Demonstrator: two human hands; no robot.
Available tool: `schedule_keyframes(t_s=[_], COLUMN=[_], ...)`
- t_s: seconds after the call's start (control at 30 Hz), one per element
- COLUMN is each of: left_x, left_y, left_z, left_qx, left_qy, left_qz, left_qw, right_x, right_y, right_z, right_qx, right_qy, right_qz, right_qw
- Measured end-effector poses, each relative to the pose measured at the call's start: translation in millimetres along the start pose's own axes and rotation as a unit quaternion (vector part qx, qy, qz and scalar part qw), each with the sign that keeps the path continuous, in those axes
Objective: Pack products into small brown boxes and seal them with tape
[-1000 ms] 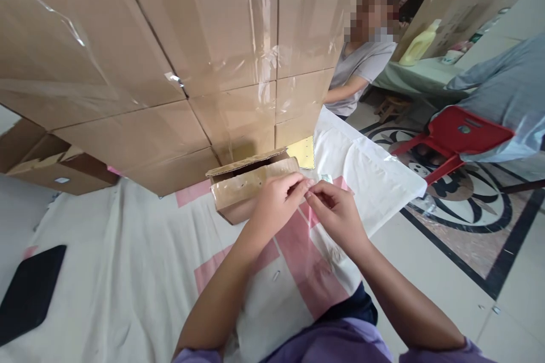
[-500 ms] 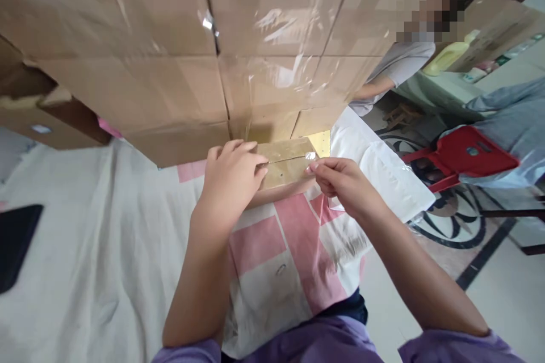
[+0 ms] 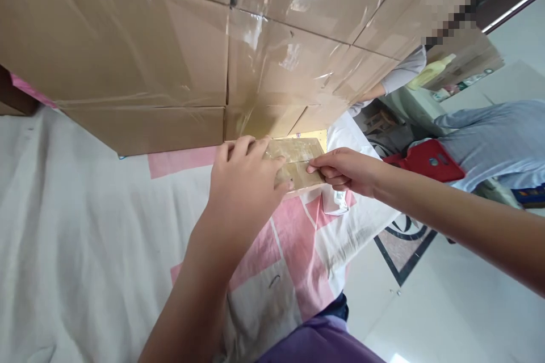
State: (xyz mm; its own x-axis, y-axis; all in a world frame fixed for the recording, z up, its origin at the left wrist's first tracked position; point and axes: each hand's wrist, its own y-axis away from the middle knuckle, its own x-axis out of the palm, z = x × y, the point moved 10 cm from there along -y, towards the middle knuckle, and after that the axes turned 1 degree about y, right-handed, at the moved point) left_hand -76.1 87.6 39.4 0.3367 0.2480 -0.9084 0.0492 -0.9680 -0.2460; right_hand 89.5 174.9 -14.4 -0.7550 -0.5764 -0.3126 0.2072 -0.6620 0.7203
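Observation:
A small cardboard box [image 3: 298, 150] lies on the cloth at the foot of a stack of larger boxes. Clear tape shines on its top, and a seam runs along it. My left hand [image 3: 249, 173] rests over the box's left end, fingers spread and touching the top. At the right end, my right hand [image 3: 338, 169] has thumb and forefinger pinched together over the seam. What the pinch holds, if anything, is too small to make out. Just below that hand is a shiny, whitish piece [image 3: 339, 202], partly covered.
Large cardboard boxes [image 3: 145, 39] wrapped in clear film rise directly in front. A pink-and-white cloth [image 3: 106, 227] covers the surface. To the right are a red chair back [image 3: 434, 160], a person in light blue [image 3: 502, 136] and another person's sleeve [image 3: 404, 71].
My view has shifted, bringing the stack closer. My right hand has moved inward over the box's top. My left hand stays on its left end.

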Motion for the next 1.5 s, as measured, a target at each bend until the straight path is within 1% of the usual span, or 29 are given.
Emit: schedule_keyframes(t_s=[0.2,0.3,0.4,0.57,0.7,0.83,0.93,1.0,1.1,1.2,1.27,1.33,1.4,1.43,1.5], left_x=[2.6,3.3,3.6,2.0,2.0,3.1,3.6,3.6,4.4,7.6,9.6,10.3,10.8,12.1,19.5], left_y=[-3.7,-4.6,-4.6,-3.5,-3.6,-3.9,-3.8,-4.1,-5.0,-6.3,-6.9,-7.5,-8.1,-8.3,-7.4], left_z=[3.6,4.2,4.6,2.8,2.6,3.8,5.5,5.2,-0.5,-10.0,-14.8,-16.9,-16.3,-16.2,-17.2], left_qx=[-0.004,0.002,0.005,0.006,0.004,0.006,0.007,0.011,0.026,0.040,0.042,0.040,0.029,0.023,0.004], left_qy=[0.021,0.024,0.031,0.031,0.032,0.037,0.046,0.053,0.069,0.077,0.072,0.064,0.054,0.050,0.047], left_qz=[0.007,-0.001,-0.011,-0.007,-0.001,-0.007,-0.011,-0.011,-0.005,0.010,0.018,0.024,0.034,0.045,0.091], left_qw=[1.000,1.000,0.999,0.999,0.999,0.999,0.999,0.998,0.997,0.996,0.996,0.997,0.998,0.997,0.995], right_x=[2.4,1.3,0.7,1.3,1.7,4.7,-1.3,-7.9,-18.9,-27.7,-28.7,-28.5,-35.0,-42.5,-63.5], right_y=[-3.8,-6.2,-8.6,-7.6,-5.0,-7.4,-8.2,-7.2,-4.7,-0.3,5.6,15.9,31.3,40.1,57.8], right_z=[6.1,8.9,7.5,6.3,11.7,15.1,16.5,17.2,19.7,23.5,22.5,17.2,11.9,9.6,5.9], right_qx=[0.022,0.020,0.029,0.038,0.044,0.059,0.060,0.050,0.022,-0.011,-0.033,-0.055,-0.081,-0.092,-0.121], right_qy=[0.019,0.035,0.043,0.059,0.111,0.196,0.273,0.333,0.427,0.512,0.547,0.559,0.574,0.584,0.590], right_qz=[-0.017,-0.031,-0.036,-0.040,-0.058,-0.048,-0.047,-0.041,-0.032,-0.041,-0.039,-0.032,-0.054,-0.079,-0.142], right_qw=[0.999,0.999,0.998,0.997,0.991,0.978,0.959,0.941,0.903,0.858,0.836,0.827,0.813,0.803,0.785])
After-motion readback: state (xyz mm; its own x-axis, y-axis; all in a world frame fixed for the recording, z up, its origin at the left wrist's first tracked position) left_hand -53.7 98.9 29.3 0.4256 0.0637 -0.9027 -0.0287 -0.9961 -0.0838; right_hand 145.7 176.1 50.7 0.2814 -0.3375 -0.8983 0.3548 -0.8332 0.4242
